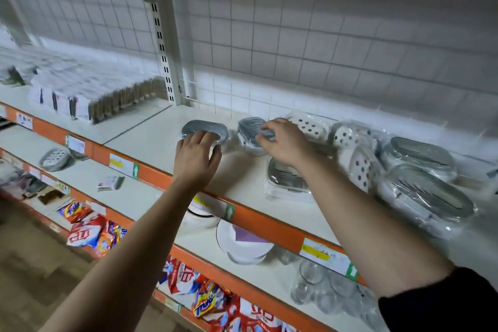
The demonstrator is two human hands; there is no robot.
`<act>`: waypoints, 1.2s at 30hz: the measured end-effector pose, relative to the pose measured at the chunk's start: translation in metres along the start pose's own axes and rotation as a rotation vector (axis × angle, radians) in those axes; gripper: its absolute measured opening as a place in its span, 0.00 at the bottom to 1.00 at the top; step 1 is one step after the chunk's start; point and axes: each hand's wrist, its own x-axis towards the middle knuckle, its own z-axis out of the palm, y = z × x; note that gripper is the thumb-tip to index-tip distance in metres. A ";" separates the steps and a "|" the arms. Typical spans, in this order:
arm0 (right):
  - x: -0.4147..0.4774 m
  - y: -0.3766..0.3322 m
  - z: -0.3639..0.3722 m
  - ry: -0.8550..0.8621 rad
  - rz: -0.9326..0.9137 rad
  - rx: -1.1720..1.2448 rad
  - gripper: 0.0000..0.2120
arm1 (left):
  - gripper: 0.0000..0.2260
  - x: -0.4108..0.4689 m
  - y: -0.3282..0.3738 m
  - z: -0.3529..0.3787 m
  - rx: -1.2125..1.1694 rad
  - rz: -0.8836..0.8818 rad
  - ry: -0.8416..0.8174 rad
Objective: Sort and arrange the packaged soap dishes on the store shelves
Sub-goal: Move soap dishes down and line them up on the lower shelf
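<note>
On the top white shelf (161, 129) lie several plastic-wrapped soap dishes. My left hand (198, 155) grips the near edge of a grey oval soap dish (200, 127) standing alone at the left. My right hand (283, 141) holds a second grey soap dish (249, 127) just to its right, fingers curled over its top. Behind my right hand sit white dotted soap dishes (310, 124). Another grey dish (285, 178) lies under my right wrist. A loose heap of grey and white wrapped dishes (420, 178) fills the right of the shelf.
A row of brushes (116, 102) stands at the shelf's left, past the upright post (164, 43). The shelf below carries one grey dish (55, 159), plates (242, 242) and glass cups (318, 283). Detergent bags (91, 232) lie lower. An orange rail (269, 224) edges each shelf.
</note>
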 end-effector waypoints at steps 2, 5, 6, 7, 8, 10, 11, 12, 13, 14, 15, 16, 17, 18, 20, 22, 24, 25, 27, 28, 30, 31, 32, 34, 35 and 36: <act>0.017 -0.003 0.009 -0.052 0.045 -0.050 0.20 | 0.19 0.011 -0.016 0.004 -0.002 0.008 -0.016; 0.043 -0.009 0.018 -0.142 0.116 -0.165 0.22 | 0.19 0.029 -0.039 0.006 -0.036 0.047 -0.039; 0.051 -0.011 0.021 -0.156 0.148 -0.180 0.23 | 0.18 0.035 -0.046 0.007 -0.054 0.065 -0.047; 0.056 -0.013 0.025 -0.160 0.182 -0.193 0.23 | 0.18 0.041 -0.053 0.007 -0.068 0.083 -0.057; 0.061 -0.013 0.031 -0.161 0.213 -0.206 0.22 | 0.19 0.046 -0.059 0.006 -0.077 0.105 -0.068; 0.066 -0.014 0.043 -0.155 0.261 -0.224 0.22 | 0.19 0.056 -0.071 0.007 -0.092 0.160 -0.088; 0.067 -0.016 0.049 -0.144 0.276 -0.232 0.21 | 0.18 0.060 -0.077 0.007 -0.103 0.185 -0.095; 0.068 -0.018 0.053 -0.121 0.283 -0.239 0.21 | 0.18 0.063 -0.083 0.008 -0.116 0.205 -0.101; 0.068 -0.020 0.057 -0.099 0.295 -0.244 0.22 | 0.18 0.067 -0.087 0.008 -0.131 0.220 -0.109; 0.069 -0.021 0.061 -0.080 0.309 -0.245 0.23 | 0.18 0.070 -0.092 0.009 -0.143 0.232 -0.121; 0.068 -0.023 0.062 -0.071 0.328 -0.245 0.24 | 0.17 0.073 -0.095 0.010 -0.151 0.245 -0.138; 0.068 -0.022 0.065 -0.062 0.343 -0.238 0.26 | 0.17 0.074 -0.099 0.011 -0.156 0.261 -0.155; 0.067 -0.023 0.066 -0.058 0.357 -0.232 0.27 | 0.17 0.075 -0.103 0.012 -0.159 0.278 -0.170; 0.067 -0.022 0.067 -0.051 0.364 -0.219 0.28 | 0.17 0.074 -0.108 0.014 -0.161 0.296 -0.180; 0.066 -0.020 0.069 -0.031 0.374 -0.218 0.27 | 0.16 0.072 -0.118 0.020 -0.189 0.319 -0.198; 0.064 -0.021 0.073 0.001 0.386 -0.247 0.28 | 0.16 0.071 -0.124 0.024 -0.283 0.292 -0.209; 0.062 -0.025 0.077 0.049 0.415 -0.269 0.28 | 0.15 0.073 -0.123 0.025 -0.384 0.243 -0.215; 0.060 -0.027 0.079 0.071 0.432 -0.263 0.28 | 0.16 0.073 -0.122 0.026 -0.410 0.232 -0.229; 0.057 -0.032 0.083 0.129 0.461 -0.230 0.28 | 0.17 0.072 -0.120 0.027 -0.428 0.254 -0.263; 0.055 -0.034 0.084 0.172 0.470 -0.216 0.27 | 0.18 0.071 -0.120 0.028 -0.432 0.279 -0.281; 0.052 -0.041 0.083 0.272 0.478 -0.183 0.26 | 0.19 0.071 -0.122 0.030 -0.442 0.308 -0.323; 0.052 -0.044 0.082 0.321 0.480 -0.158 0.25 | 0.21 0.072 -0.123 0.031 -0.451 0.303 -0.343; 0.051 -0.048 0.080 0.367 0.481 -0.133 0.25 | 0.22 0.073 -0.123 0.031 -0.465 0.294 -0.361; 0.049 -0.054 0.076 0.437 0.484 -0.100 0.24 | 0.25 0.074 -0.123 0.030 -0.492 0.290 -0.377; 0.047 -0.057 0.074 0.461 0.479 -0.099 0.24 | 0.26 0.074 -0.123 0.029 -0.498 0.295 -0.377; 0.045 -0.060 0.071 0.480 0.470 -0.109 0.24 | 0.27 0.073 -0.122 0.027 -0.497 0.302 -0.374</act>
